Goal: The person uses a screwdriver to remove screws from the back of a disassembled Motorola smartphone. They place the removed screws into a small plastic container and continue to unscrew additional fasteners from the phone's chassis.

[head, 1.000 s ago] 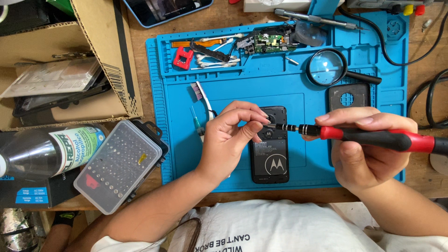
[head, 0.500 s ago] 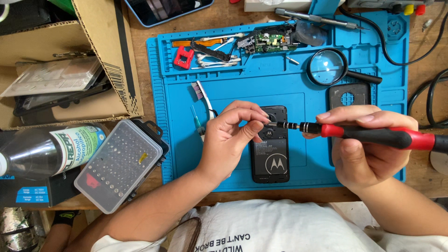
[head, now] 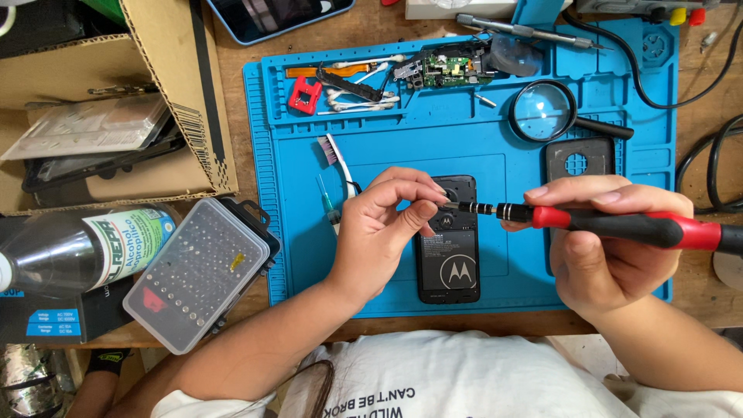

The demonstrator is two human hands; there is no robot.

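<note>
Red-handled screwdriver (head: 619,226) sits gripped in the right hand (head: 611,255), tip pinched by the left hand (head: 383,228) above the black phone (head: 449,255) on the blue mat (head: 464,147). Loosened fingers could drop the small bit among the parts.

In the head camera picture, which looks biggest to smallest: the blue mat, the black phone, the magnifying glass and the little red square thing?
1. Blue mat
2. Black phone
3. Magnifying glass, though with its handle it looks close to the phone
4. Little red square piece
</note>
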